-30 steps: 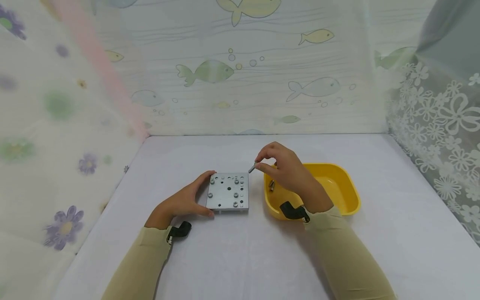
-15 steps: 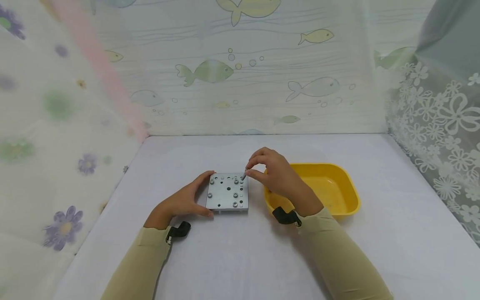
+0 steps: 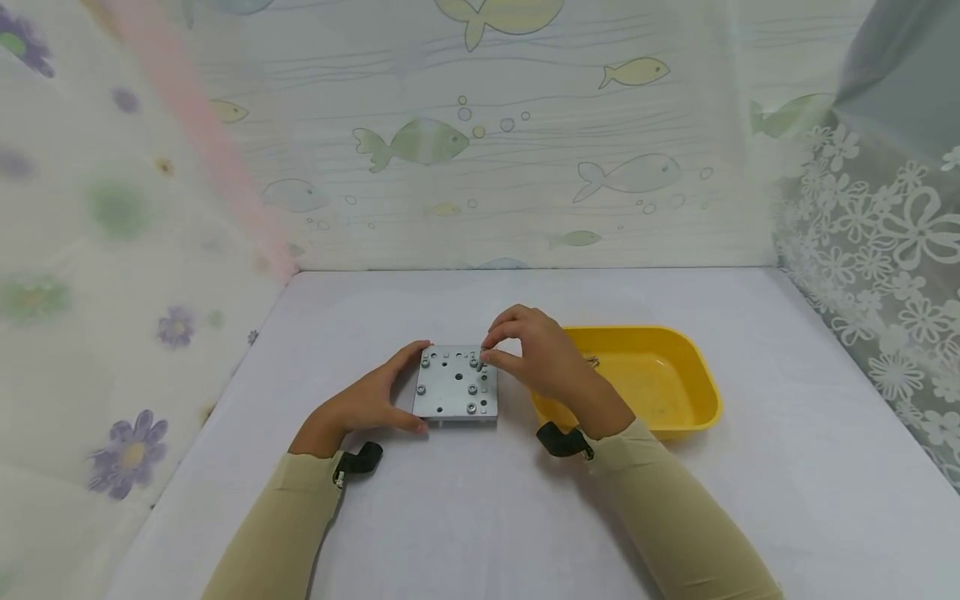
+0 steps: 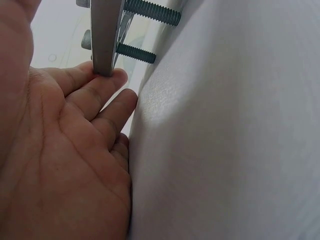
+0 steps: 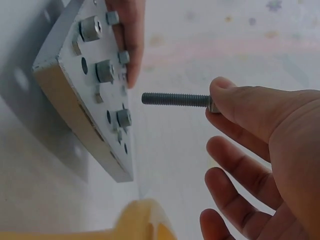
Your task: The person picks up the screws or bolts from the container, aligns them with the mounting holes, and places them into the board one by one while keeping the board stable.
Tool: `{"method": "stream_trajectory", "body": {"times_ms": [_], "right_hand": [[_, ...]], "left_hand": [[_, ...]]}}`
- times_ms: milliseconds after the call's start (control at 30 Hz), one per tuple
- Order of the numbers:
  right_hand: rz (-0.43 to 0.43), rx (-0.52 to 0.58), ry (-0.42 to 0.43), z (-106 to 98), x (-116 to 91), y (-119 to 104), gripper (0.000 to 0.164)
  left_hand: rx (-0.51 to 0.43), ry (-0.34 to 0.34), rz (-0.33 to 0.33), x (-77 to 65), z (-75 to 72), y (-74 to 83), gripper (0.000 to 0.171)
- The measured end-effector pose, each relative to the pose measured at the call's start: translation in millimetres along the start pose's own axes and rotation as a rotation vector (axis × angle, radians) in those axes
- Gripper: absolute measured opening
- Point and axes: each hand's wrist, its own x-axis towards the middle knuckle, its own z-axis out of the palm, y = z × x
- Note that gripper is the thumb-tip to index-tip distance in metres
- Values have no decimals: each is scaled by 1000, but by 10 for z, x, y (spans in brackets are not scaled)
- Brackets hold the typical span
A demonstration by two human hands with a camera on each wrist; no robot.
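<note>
A square metal plate with several holes stands slightly raised over the white table. Several socket-head bolts sit in it, and their threaded shanks stick out underneath. My left hand holds the plate's left side, thumb at the near edge and fingers at the far edge. Between thumb and forefinger, my right hand pinches another bolt by its head, over the plate's far right corner. In the right wrist view its threaded tip points toward the plate, apart from it.
Right of the plate stands a yellow plastic basin, partly behind my right hand and forearm. Small metal pieces lie inside at its left. A fish-patterned curtain hangs behind the white table.
My right hand has moved left and nearer, bringing the bolt from beside the basin to over the plate's far right corner. My left hand and the plate have stayed still.
</note>
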Motion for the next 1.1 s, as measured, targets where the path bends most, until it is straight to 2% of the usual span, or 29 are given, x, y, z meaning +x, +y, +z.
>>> {"method": "stream_trajectory", "body": {"times_ms": [233,533,767,1100], "right_hand": [[42,-32,-7,77,5,-62,11],[76,-83,-9,201,14,-142,13],[63,-108,-7,283,3,-179,13],[81,-149,9,395,-28,-207,10]], "left_hand": [[-3,-8,4,-8,-12,21,132],[7,-29,60,20,-16,-21,132],[-12,-43,91,15,-21,-18,130],[-21,-39,74,-10,-10,-22,129]]}}
